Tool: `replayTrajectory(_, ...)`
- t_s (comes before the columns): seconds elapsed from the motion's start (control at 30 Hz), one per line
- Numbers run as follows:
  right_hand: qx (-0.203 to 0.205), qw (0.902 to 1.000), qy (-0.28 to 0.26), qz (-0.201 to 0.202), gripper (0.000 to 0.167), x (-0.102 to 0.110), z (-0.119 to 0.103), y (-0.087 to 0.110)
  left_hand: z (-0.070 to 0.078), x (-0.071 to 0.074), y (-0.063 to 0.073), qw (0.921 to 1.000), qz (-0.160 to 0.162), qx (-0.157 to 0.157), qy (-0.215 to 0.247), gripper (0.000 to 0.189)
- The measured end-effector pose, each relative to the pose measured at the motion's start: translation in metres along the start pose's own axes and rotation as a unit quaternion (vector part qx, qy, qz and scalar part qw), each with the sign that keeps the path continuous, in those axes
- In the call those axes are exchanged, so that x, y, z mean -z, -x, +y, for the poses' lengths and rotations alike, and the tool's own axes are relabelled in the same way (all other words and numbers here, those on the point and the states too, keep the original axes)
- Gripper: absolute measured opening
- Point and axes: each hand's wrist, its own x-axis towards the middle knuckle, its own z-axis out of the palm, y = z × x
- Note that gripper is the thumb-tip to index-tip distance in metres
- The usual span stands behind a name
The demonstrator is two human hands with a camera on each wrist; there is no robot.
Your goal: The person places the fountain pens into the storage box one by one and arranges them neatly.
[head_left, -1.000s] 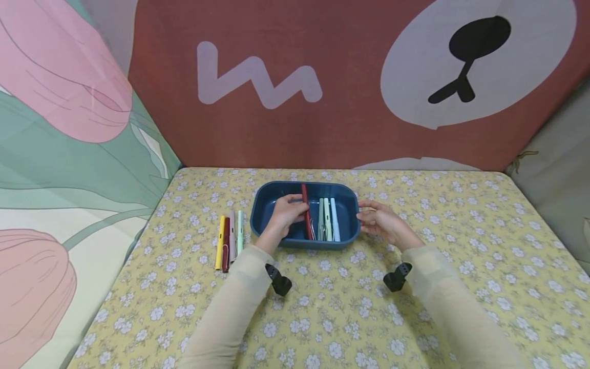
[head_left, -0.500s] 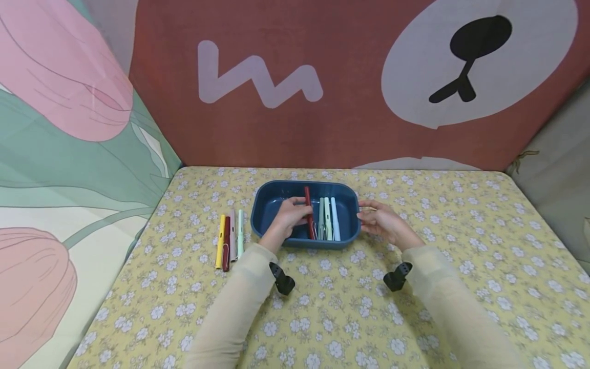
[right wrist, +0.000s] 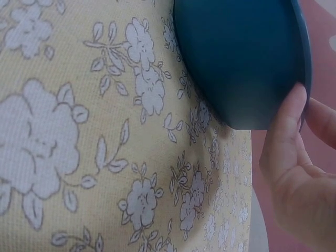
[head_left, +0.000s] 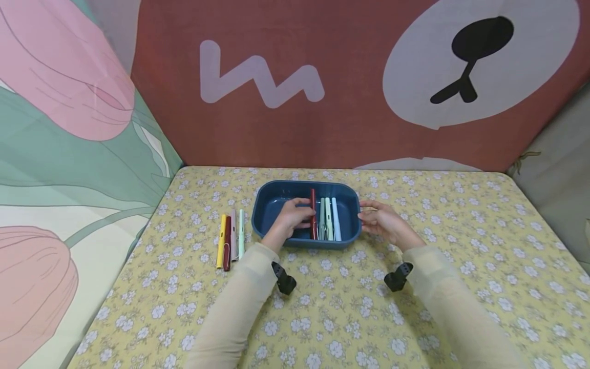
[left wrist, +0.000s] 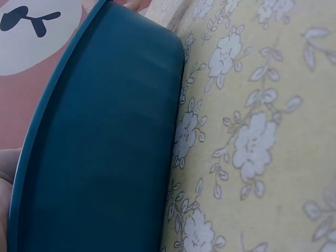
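In the head view, a dark blue open box [head_left: 286, 245] stands on the table. My left hand [head_left: 289, 218] reaches into it and pinches a red pen [head_left: 313, 205] between thumb and fingers. Right of that pen, a grey-green pen [head_left: 322, 218], a pale green pen [head_left: 329, 218] and a light blue pen [head_left: 336, 218] lie side by side in the box. My right hand [head_left: 384, 221] touches the box's right end with nearly straight fingers. In the right wrist view, a fingertip [right wrist: 295, 100] rests on the outer wall near the rim. The left wrist view shows mostly the box's wall [left wrist: 105, 131].
Left of the box lie a yellow pen [head_left: 221, 241], a dark red pen [head_left: 227, 243], a pale mauve pen [head_left: 233, 233] and a mint pen [head_left: 241, 233], roughly parallel. A floral cloth [head_left: 332, 318] covers the table. A reddish printed backdrop [head_left: 295, 133] rises behind.
My left hand has moved the red pen a little to the right inside the box, and the pen is now closer to upright in view. The right hand has stayed at the box's end.
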Motion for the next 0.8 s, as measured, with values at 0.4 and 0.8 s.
replayTrajectory(0.4,0.002,1.0000,0.003,0.000,0.053,0.0002,0.0002,0.0000,0.0012,-0.0048,-0.0013,0.9999,-0.004,0.001,-0.010,0.040)
replayTrajectory(0.8,0.002,1.0000,0.007,0.000,0.054,-0.0001,0.0000,0.0000,-0.0002,-0.0085,-0.0045,0.9990,0.002,-0.004,-0.044,0.043)
